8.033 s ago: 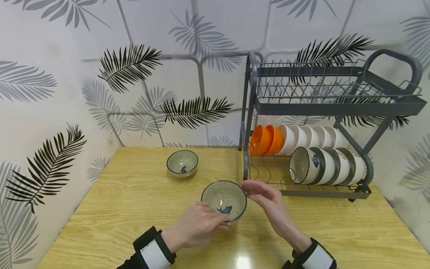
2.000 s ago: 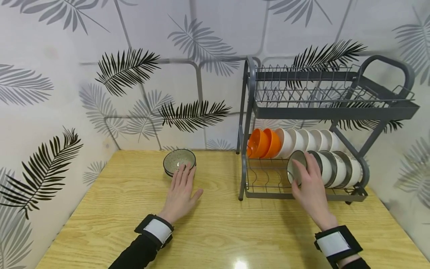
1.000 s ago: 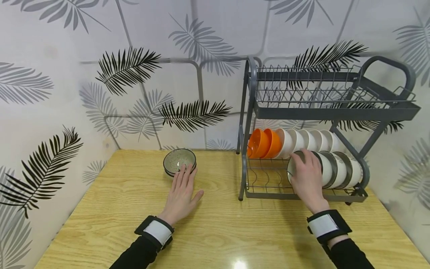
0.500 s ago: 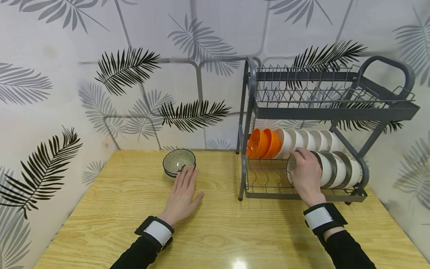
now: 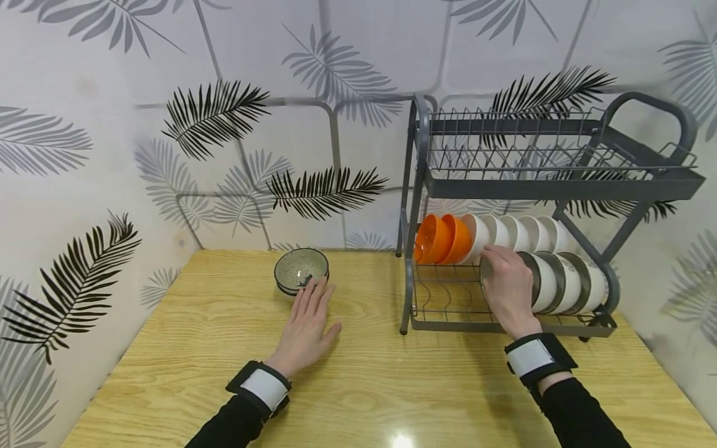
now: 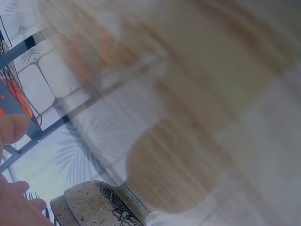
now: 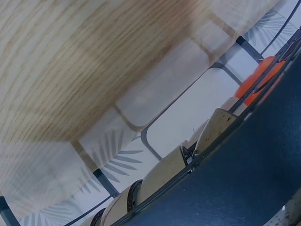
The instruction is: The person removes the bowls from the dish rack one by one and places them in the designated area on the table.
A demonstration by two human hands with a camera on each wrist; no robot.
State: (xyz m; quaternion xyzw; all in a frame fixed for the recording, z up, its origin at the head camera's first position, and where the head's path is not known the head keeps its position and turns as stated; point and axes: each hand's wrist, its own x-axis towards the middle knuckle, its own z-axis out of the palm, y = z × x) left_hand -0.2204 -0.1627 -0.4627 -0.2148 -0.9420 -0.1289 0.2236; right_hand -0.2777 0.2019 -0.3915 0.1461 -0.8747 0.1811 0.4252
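Two speckled grey bowls [image 5: 301,266] with dark rims sit nested on the table; a blue fish pattern shows inside the upper one. My left hand [image 5: 307,333] lies flat with straight fingers, its fingertips right at their near rim. In the left wrist view the bowls' speckled outer wall [image 6: 89,205] shows near my fingers. On the rack's lower tier, my right hand [image 5: 508,289] grips the leftmost front bowl [image 5: 485,270] over its upper edge, covering most of it. Its speckled side [image 7: 215,127] shows behind the rack wire in the right wrist view.
The grey two-tier dish rack [image 5: 560,188] stands at the right. Behind the gripped bowl are several white-sided bowls [image 5: 546,286] in the front row; orange bowls [image 5: 456,239] and white bowls [image 5: 515,233] fill the back row. A patterned wall [image 5: 235,205] borders the wooden table [image 5: 358,398].
Eight seconds ago both hands held a bowl over the mid-table; it now sits in the other bowl. My right hand has reached the rack and closed over the front bowl's edge. The left stays nearly still lately.
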